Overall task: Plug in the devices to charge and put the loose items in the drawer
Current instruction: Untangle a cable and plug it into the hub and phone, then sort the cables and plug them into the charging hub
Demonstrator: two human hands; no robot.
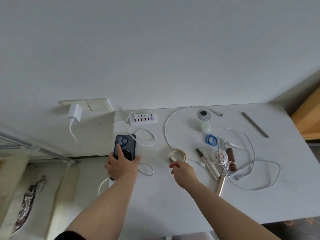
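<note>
At the far left a white charger [74, 113] sits in the wall socket [84, 105], its cord hanging down. On the white table [173, 196], near the wall, stands a white charging hub [143, 119] with a thin cable looping from it toward a dark phone [125, 147] lying camera side up at the table's left edge. The left hand [121, 166] lies over the phone's near end, fingers [119, 149] spread across its back and the thumb out to the right, holding it flat; whether a plug is already seated in the phone I cannot tell, as the hand hides that end. Further right, the right hand [184, 170] reaches toward a cream band [178, 155] coiled on the table, its fingers [174, 164] drawn together at the small dark end piece, touching or just short of it. Beyond lie a long white cable [166, 130], a round device [204, 115], blue rings [211, 139], pens [207, 163] and more cable [252, 158]. The charging step seems to be in hand: the phone is being steadied while the next item is gathered. The next move likely calls for a firm pinch on the band's end and finding a free connector. No drawer is in view.
</note>
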